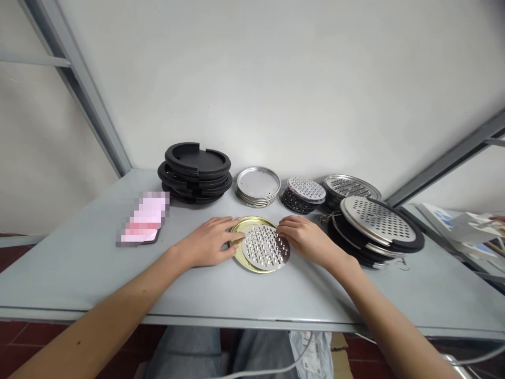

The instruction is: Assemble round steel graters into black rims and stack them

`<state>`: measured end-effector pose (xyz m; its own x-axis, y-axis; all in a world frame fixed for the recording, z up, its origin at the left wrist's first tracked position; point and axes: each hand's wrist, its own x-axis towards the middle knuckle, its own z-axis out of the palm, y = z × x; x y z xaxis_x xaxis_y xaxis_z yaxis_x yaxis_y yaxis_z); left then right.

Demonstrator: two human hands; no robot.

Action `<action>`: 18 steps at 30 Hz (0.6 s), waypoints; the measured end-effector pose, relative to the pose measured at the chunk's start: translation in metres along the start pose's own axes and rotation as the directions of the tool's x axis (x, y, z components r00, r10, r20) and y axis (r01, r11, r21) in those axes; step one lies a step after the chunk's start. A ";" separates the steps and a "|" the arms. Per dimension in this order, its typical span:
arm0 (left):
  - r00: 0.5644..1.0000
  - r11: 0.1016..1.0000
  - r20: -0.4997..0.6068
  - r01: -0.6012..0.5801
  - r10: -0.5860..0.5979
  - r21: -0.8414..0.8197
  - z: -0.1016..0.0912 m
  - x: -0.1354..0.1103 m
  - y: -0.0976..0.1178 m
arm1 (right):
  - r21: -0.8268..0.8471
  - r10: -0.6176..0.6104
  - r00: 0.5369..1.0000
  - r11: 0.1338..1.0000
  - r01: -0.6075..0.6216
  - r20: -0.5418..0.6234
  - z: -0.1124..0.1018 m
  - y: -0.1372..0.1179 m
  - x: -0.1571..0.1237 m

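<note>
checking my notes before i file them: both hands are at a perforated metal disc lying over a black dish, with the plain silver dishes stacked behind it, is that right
Not quite: in the head view, the dish under the perforated metal disc is gold-coloured, not black. The rest stands: left hand and right hand at the disc, plain silver dishes stacked behind.

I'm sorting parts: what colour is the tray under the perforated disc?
The tray is gold, best seen in the head view.

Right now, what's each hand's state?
Left hand: open, fingers spread at the gold dish.
Right hand: fingers curled at the perforated disc; grip can't be told.
</note>
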<state>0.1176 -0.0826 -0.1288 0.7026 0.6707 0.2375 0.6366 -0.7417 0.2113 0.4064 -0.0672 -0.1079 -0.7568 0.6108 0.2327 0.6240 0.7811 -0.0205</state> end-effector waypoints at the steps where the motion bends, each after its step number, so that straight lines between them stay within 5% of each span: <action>1: 1.000 1.000 -0.009 -0.001 0.001 0.004 0.000 0.000 0.000 | -0.010 0.000 1.000 1.000 0.000 -0.004 0.001 0.000 0.001; 18: 1.000 0.997 -0.016 0.017 -0.016 0.077 0.001 0.002 0.006 | -0.140 0.022 0.999 0.990 -0.018 0.025 0.003 -0.003 0.000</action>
<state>0.1230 -0.0853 -0.1280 0.6869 0.6825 0.2497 0.6714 -0.7275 0.1417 0.4044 -0.0693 -0.1105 -0.7478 0.6307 0.2075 0.6586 0.7442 0.1114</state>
